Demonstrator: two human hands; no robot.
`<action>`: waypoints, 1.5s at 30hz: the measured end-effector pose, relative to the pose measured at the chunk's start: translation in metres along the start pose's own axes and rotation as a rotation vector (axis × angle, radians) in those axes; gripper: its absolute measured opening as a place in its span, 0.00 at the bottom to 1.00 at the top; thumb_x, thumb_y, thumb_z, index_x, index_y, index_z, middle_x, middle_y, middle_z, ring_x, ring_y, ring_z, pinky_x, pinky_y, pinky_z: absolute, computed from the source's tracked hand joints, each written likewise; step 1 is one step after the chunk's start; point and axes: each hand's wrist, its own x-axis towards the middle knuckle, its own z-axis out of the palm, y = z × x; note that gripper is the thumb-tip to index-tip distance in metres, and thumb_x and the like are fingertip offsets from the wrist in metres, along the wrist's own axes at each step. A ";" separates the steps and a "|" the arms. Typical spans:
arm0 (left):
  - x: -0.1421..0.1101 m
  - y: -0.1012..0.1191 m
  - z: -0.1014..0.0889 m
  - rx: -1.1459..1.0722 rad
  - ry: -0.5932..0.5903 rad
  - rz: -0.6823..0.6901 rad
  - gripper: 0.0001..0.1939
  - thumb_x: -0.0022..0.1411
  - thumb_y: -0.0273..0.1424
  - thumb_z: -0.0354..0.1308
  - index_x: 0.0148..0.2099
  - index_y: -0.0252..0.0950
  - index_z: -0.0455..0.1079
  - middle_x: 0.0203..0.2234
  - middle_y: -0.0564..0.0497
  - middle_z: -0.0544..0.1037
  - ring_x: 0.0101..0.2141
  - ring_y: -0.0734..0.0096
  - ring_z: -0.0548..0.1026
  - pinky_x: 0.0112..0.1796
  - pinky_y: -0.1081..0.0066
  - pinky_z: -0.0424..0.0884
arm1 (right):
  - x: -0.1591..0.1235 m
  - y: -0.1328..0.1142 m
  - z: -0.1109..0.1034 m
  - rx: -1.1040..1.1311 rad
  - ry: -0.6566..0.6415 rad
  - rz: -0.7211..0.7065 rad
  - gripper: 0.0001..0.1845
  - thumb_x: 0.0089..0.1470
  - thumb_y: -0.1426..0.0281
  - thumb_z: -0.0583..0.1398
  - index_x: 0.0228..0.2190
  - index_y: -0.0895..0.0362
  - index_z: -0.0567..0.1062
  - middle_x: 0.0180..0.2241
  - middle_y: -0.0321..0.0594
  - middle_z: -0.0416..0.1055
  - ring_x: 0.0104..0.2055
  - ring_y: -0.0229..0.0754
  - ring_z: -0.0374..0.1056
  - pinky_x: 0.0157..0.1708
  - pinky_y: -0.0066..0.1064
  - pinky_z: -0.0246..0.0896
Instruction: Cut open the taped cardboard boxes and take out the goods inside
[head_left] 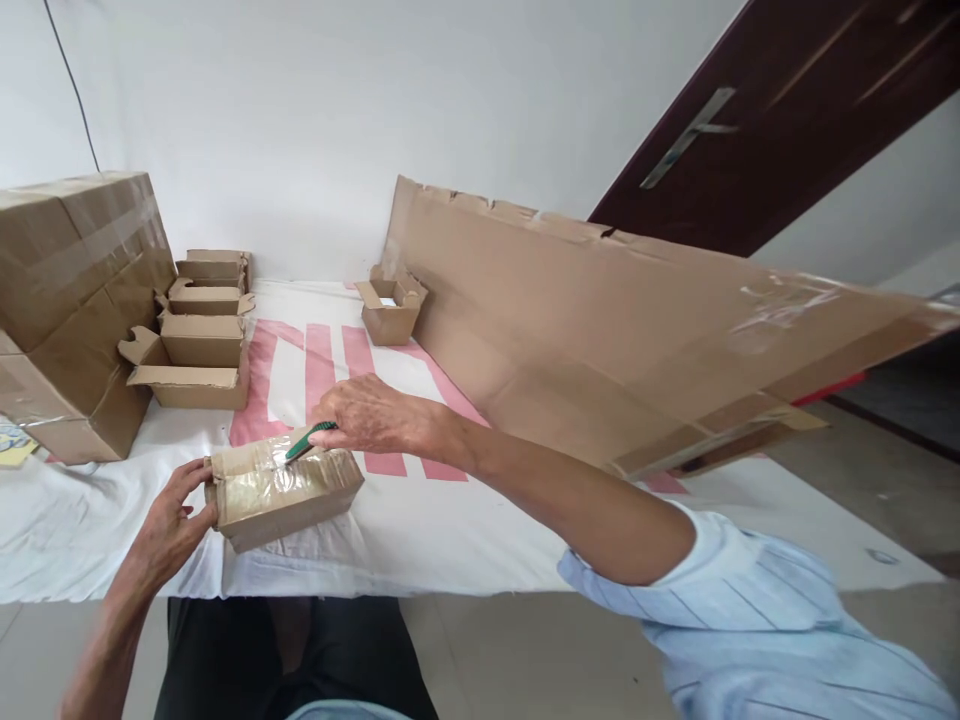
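A small taped cardboard box lies on the white sheet in front of me. My left hand grips its left end, fingers curled round the edge. My right hand is closed on a green-handled cutter, whose tip rests on the box's taped top. My right forearm reaches in from the lower right, in a light blue sleeve.
Several open small cardboard boxes stand in a row at the back left beside a large taped carton. Another open small box sits at the back centre. A big flattened cardboard sheet leans across the right. A dark door stands behind.
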 end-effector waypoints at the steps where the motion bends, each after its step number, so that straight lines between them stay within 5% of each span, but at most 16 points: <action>1: 0.000 0.000 0.000 0.006 -0.005 0.010 0.28 0.58 0.46 0.59 0.57 0.42 0.80 0.67 0.41 0.72 0.61 0.45 0.75 0.46 0.56 0.80 | -0.002 0.005 0.003 -0.005 0.021 0.018 0.19 0.67 0.66 0.61 0.23 0.56 0.72 0.25 0.34 0.68 0.27 0.37 0.51 0.30 0.36 0.38; 6: 0.001 -0.003 -0.003 0.035 -0.021 0.051 0.26 0.61 0.48 0.59 0.57 0.45 0.80 0.67 0.43 0.73 0.61 0.46 0.76 0.46 0.56 0.81 | -0.027 0.037 0.006 0.114 0.113 0.082 0.20 0.63 0.68 0.63 0.19 0.54 0.71 0.20 0.32 0.64 0.25 0.37 0.52 0.30 0.36 0.39; 12: 0.005 -0.006 -0.001 -0.036 -0.047 0.056 0.27 0.64 0.55 0.63 0.56 0.45 0.80 0.69 0.43 0.70 0.64 0.45 0.74 0.51 0.53 0.81 | -0.077 0.082 0.022 0.439 0.369 0.259 0.17 0.63 0.58 0.59 0.32 0.54 0.81 0.27 0.34 0.72 0.29 0.40 0.62 0.32 0.33 0.52; 16: 0.007 -0.004 -0.001 -0.053 -0.077 0.102 0.26 0.62 0.54 0.66 0.56 0.47 0.80 0.70 0.43 0.68 0.66 0.42 0.72 0.54 0.50 0.80 | -0.090 0.089 0.101 0.616 0.671 0.398 0.23 0.67 0.53 0.54 0.40 0.56 0.80 0.32 0.38 0.75 0.34 0.45 0.69 0.35 0.35 0.62; 21: 0.007 0.006 -0.006 -0.046 -0.105 0.143 0.37 0.57 0.52 0.73 0.67 0.52 0.73 0.72 0.43 0.67 0.68 0.39 0.70 0.56 0.47 0.80 | -0.090 0.073 0.220 0.456 0.695 0.557 0.20 0.68 0.57 0.52 0.41 0.56 0.78 0.36 0.46 0.76 0.40 0.52 0.73 0.42 0.43 0.68; 24: 0.007 0.012 -0.008 -0.053 -0.152 0.138 0.50 0.52 0.52 0.77 0.74 0.53 0.65 0.74 0.42 0.64 0.70 0.36 0.67 0.59 0.43 0.77 | -0.090 0.068 0.250 0.398 0.679 0.571 0.16 0.66 0.58 0.55 0.37 0.54 0.78 0.35 0.47 0.75 0.41 0.56 0.73 0.45 0.48 0.69; 27: 0.009 0.014 -0.008 -0.053 -0.203 0.107 0.63 0.48 0.51 0.79 0.80 0.52 0.53 0.76 0.39 0.59 0.71 0.34 0.64 0.61 0.42 0.75 | -0.086 0.065 0.244 0.484 0.715 0.567 0.17 0.65 0.56 0.58 0.41 0.54 0.79 0.40 0.50 0.77 0.46 0.58 0.74 0.50 0.51 0.70; 30: 0.013 0.013 -0.006 -0.057 -0.212 0.058 0.70 0.45 0.50 0.80 0.82 0.49 0.46 0.77 0.37 0.57 0.70 0.34 0.65 0.62 0.43 0.75 | -0.073 0.054 0.215 0.787 0.749 0.553 0.23 0.66 0.51 0.58 0.50 0.56 0.78 0.50 0.52 0.78 0.54 0.56 0.76 0.54 0.49 0.72; 33: 0.017 0.011 -0.004 -0.046 -0.185 0.042 0.70 0.43 0.49 0.81 0.81 0.46 0.50 0.75 0.35 0.61 0.68 0.34 0.68 0.61 0.44 0.76 | -0.053 0.031 0.183 0.932 0.692 0.476 0.29 0.65 0.51 0.61 0.59 0.54 0.73 0.57 0.51 0.77 0.58 0.53 0.75 0.56 0.47 0.73; 36: 0.019 0.010 -0.007 -0.030 -0.175 0.051 0.66 0.42 0.49 0.81 0.78 0.43 0.56 0.70 0.35 0.69 0.65 0.36 0.72 0.61 0.44 0.76 | -0.034 0.005 0.163 0.829 0.623 0.445 0.40 0.58 0.55 0.68 0.67 0.52 0.67 0.63 0.52 0.73 0.62 0.56 0.73 0.59 0.49 0.72; 41: 0.017 0.012 -0.020 -0.026 -0.233 0.058 0.64 0.44 0.49 0.81 0.78 0.44 0.56 0.69 0.37 0.69 0.65 0.38 0.72 0.62 0.44 0.74 | -0.024 -0.017 0.163 0.604 0.664 0.480 0.38 0.58 0.63 0.68 0.67 0.55 0.68 0.62 0.55 0.75 0.63 0.61 0.73 0.63 0.54 0.70; 45: 0.014 0.015 -0.021 0.041 -0.209 0.039 0.56 0.54 0.54 0.73 0.78 0.46 0.56 0.73 0.39 0.64 0.70 0.38 0.67 0.65 0.46 0.71 | -0.037 -0.017 0.172 0.768 0.711 0.484 0.26 0.63 0.66 0.60 0.61 0.58 0.73 0.56 0.55 0.80 0.57 0.58 0.78 0.60 0.51 0.72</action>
